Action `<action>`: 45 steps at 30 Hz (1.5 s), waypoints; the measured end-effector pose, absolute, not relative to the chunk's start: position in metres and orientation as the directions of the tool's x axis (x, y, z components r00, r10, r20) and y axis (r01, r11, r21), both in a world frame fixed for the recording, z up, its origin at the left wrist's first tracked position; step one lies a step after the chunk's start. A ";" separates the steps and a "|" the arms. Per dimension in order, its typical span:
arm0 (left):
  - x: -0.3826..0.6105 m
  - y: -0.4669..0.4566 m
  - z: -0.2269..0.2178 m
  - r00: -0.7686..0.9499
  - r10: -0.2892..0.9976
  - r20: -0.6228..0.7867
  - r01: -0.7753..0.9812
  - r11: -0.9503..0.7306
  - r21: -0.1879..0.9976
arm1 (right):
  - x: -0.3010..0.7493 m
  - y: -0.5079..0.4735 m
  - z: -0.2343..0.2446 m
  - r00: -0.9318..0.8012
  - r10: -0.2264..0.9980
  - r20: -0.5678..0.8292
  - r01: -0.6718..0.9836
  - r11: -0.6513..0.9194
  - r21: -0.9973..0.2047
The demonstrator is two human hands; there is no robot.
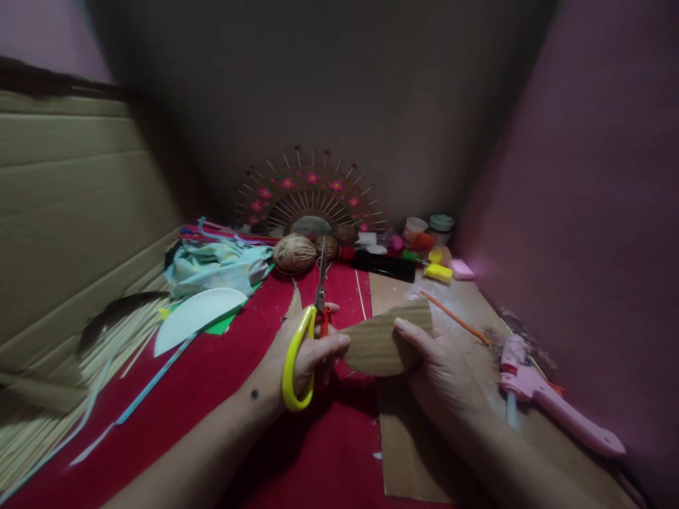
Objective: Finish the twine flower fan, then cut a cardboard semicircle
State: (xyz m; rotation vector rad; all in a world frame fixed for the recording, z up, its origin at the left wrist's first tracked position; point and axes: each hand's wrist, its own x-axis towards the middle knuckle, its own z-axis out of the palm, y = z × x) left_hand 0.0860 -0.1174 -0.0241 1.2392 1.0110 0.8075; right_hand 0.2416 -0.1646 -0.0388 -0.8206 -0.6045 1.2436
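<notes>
In the middle of the head view, a curved piece of corrugated cardboard point(371, 346) is held between both hands. My left hand point(283, 353) pinches its left end between thumb and fingers. Hooked on that same hand is a pair of scissors point(298, 364), with one yellow handle, one red handle and the blades pointing up and away. My right hand point(440, 360) grips the cardboard's right end, thumb on top and fingers hidden beneath. A thin cardboard scrap point(293, 302) shows just beyond my left hand.
A pink glue gun point(556, 406) lies at right on a cardboard sheet point(408, 452). Twine balls point(295, 253), clay packets point(438, 273) and a flowered fan-shaped craft point(312, 187) sit at the back. Left are a cloth point(212, 265), a white half-disc point(199, 316) and thin sticks point(119, 353).
</notes>
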 end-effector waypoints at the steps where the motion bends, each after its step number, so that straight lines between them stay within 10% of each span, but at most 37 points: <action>1: 0.085 -0.117 -0.025 0.371 0.912 -0.175 0.065 0.162 0.985 | 0.243 -0.164 -0.037 0.243 0.969 -0.032 -0.562 0.114 -0.819; 10: 0.069 -0.117 -0.023 0.637 0.770 -0.014 0.591 -0.477 0.651 | 0.256 -0.170 -0.001 0.489 0.870 -0.069 -0.268 0.074 -0.961; 24: 0.078 -0.126 -0.026 0.668 0.740 -0.073 0.732 -0.638 0.238 | 0.254 -0.166 -0.012 0.422 0.903 -0.077 -0.384 0.101 -0.918; 45: 0.075 -0.126 -0.026 0.702 0.710 -0.047 0.694 -0.668 0.270 | 0.253 -0.166 -0.017 0.389 0.921 0.026 -0.399 0.194 -0.896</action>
